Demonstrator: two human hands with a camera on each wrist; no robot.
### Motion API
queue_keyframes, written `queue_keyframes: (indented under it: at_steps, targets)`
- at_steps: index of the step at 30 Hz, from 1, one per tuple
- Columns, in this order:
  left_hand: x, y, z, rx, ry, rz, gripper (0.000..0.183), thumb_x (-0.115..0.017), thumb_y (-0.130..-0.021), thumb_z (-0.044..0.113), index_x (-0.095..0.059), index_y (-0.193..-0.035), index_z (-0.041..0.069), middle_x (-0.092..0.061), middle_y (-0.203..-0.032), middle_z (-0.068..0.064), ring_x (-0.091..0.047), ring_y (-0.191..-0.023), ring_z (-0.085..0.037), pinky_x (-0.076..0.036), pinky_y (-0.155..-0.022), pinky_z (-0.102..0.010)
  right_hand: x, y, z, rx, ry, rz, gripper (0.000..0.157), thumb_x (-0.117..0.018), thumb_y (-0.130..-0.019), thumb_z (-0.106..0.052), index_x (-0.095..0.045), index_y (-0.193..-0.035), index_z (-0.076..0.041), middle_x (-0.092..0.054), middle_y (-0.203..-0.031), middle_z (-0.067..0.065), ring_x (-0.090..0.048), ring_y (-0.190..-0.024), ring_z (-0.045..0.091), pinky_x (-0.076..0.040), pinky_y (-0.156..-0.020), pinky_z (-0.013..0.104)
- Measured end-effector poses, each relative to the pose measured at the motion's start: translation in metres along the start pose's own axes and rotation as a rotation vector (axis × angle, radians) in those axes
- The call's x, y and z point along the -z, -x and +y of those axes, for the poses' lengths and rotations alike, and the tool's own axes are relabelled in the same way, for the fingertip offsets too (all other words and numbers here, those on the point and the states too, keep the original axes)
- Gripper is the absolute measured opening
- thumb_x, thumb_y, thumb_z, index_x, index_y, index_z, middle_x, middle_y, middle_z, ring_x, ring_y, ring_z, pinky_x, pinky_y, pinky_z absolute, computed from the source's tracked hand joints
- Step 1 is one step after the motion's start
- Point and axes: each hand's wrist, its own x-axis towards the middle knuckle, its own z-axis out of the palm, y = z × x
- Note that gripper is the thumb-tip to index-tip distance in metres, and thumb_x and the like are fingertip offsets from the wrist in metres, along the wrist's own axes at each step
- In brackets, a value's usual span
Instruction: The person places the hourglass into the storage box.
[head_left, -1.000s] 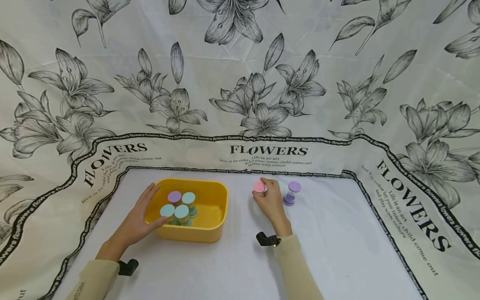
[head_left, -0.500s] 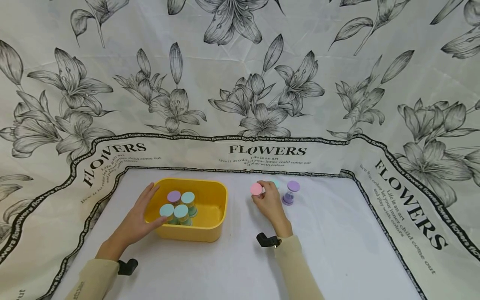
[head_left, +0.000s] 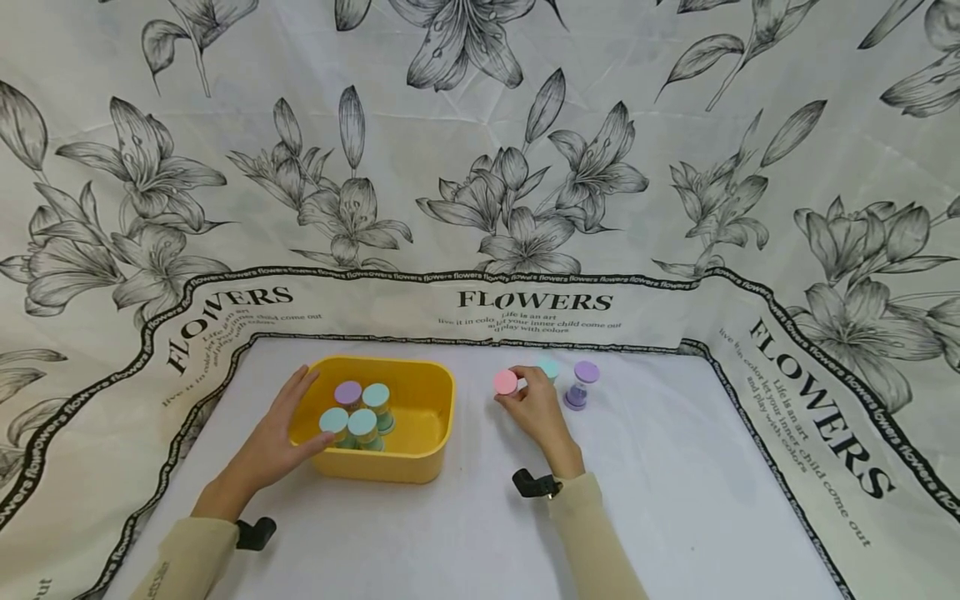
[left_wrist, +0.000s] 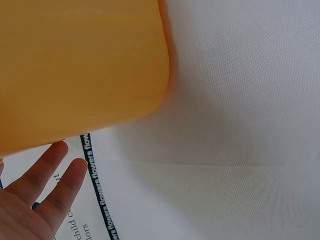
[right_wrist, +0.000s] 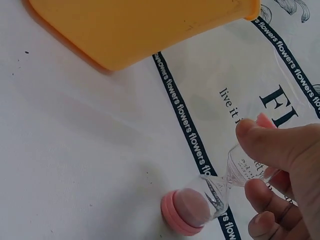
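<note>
My right hand [head_left: 542, 410] pinches a pink-capped sand timer [head_left: 506, 382] between thumb and fingers. In the right wrist view this sand timer [right_wrist: 187, 212] is tilted, its clear glass showing pink sand at the lower end. Behind my right hand is a teal sand timer [head_left: 548, 367], partly hidden by it. A purple sand timer [head_left: 586, 373] stands upright to its right. My left hand [head_left: 266, 450] rests on the left side of a yellow bin [head_left: 420, 468], fingers extended, thumb over the front rim. In the left wrist view, fingertips touch the bin's outer wall.
Inside the bin, a purple sand timer [head_left: 348, 394] and several teal sand timers [head_left: 377, 397] stand grouped at the left. White cloth [head_left: 480, 533] covers the table. A flower-printed curtain [head_left: 480, 167] encloses the back and sides.
My right hand has moved the pink sand timer slightly left and toward me, uncovering more of the teal one behind. My left hand and the bin have stayed put.
</note>
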Motion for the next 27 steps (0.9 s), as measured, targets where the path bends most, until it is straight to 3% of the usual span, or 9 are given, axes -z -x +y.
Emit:
queue_keyframes:
  at_steps: [8,15,18,27]
  targets:
    - [0.0,0.001,0.001,0.0,0.011,-0.004,0.097,-0.076,-0.089,0.041,-0.019,-0.166,0.026,-0.01,-0.174,-0.01,-0.02,-0.154,-0.049,-0.027,-0.111,-0.081,0.004,0.005,-0.01,-0.063,-0.123,-0.048,0.054,-0.086,-0.084,-0.026,-0.063,-0.128,-0.006,-0.066,-0.112,0.011,-0.065,-0.087,0.023,-0.048,-0.065,0.022]
    - [0.0,0.001,0.001,0.0,0.01,-0.006,0.097,-0.075,-0.089,0.042,-0.019,-0.166,0.026,-0.009,-0.175,-0.007,-0.02,-0.155,-0.049,-0.027,-0.11,-0.081,0.011,0.0,-0.025,-0.097,-0.261,-0.07,0.05,-0.086,-0.085,-0.029,-0.063,-0.127,-0.013,-0.065,-0.12,0.008,-0.064,-0.088,0.019,-0.05,-0.067,0.025]
    - [0.001,0.001,0.001,0.0,0.011,-0.002,0.097,-0.076,-0.089,0.041,-0.019,-0.166,0.026,-0.009,-0.174,-0.007,-0.021,-0.154,-0.049,-0.027,-0.11,-0.081,0.014,-0.004,-0.033,-0.081,-0.315,-0.077,0.05,-0.085,-0.085,-0.029,-0.063,-0.127,-0.014,-0.064,-0.123,0.008,-0.065,-0.088,0.021,-0.05,-0.067,0.027]
    - [0.0,0.0,0.0,-0.002,0.013,0.005,0.097,-0.076,-0.089,0.04,-0.019,-0.166,0.026,-0.01,-0.174,-0.008,-0.02,-0.154,-0.049,-0.027,-0.111,-0.081,0.024,-0.014,-0.066,0.044,-0.399,-0.103,0.047,-0.081,-0.089,-0.024,-0.062,-0.129,-0.01,-0.066,-0.11,0.011,-0.062,-0.089,0.021,-0.049,-0.065,0.025]
